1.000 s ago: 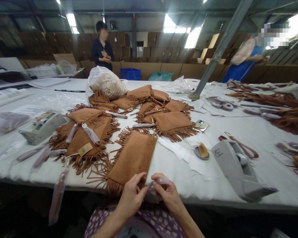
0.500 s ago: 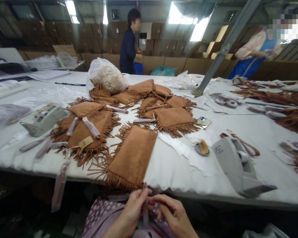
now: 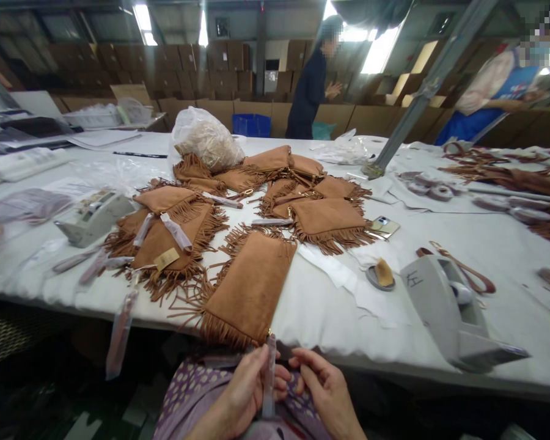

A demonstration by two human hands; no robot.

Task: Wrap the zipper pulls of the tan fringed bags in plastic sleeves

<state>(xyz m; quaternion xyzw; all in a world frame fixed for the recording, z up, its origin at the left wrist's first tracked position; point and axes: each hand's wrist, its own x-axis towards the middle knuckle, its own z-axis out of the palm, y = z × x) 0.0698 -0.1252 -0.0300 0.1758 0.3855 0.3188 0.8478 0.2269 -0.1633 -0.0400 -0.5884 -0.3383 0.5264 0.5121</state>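
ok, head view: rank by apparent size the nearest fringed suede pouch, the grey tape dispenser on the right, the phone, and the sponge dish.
1. Nearest fringed suede pouch and grey tape dispenser: similar in apparent size and both close to the camera, so I won't rank them.
2. Phone.
3. Sponge dish: close to the phone in size, and it sits nearer, so the order is unsure.

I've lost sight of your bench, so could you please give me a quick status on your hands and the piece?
Left hand pinching clear-wrapped strap. Right hand touching it. Strap hangs from fringed suede bag at table edge.

My left hand [image 3: 247, 391] and right hand [image 3: 323, 391] pinch a plastic-wrapped strap [image 3: 269, 376] hanging from the fringed suede pouch [image 3: 250, 290].
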